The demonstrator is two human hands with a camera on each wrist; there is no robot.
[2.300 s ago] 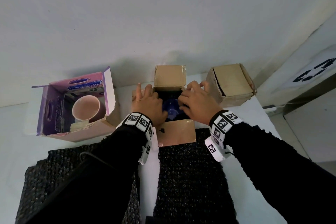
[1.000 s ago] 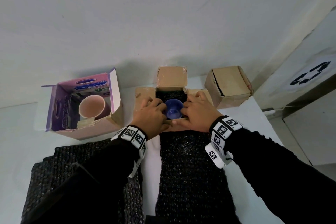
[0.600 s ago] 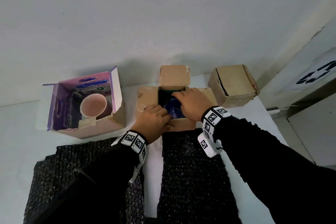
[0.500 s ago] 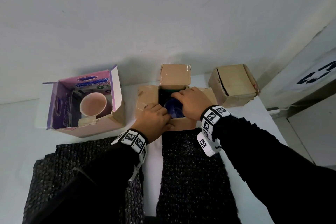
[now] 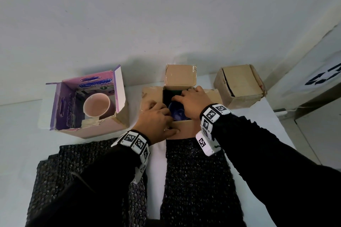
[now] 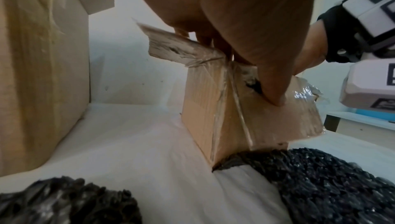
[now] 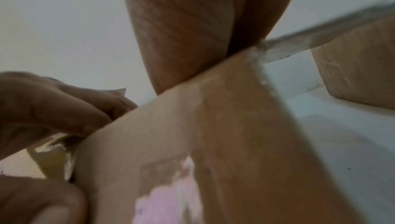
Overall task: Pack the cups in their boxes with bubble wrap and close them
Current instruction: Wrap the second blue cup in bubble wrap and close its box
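Reaching deeper, right hand [image 5: 193, 100] covers blue cup [image 5: 177, 111] (apparently touching).

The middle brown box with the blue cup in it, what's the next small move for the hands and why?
Probably lift the right hand out of the middle brown box and fold the upright far flap down. The blue cup already sits inside against dark bubble wrap, all four flaps are open, and the left hand grips the near left corner, steadying the box.
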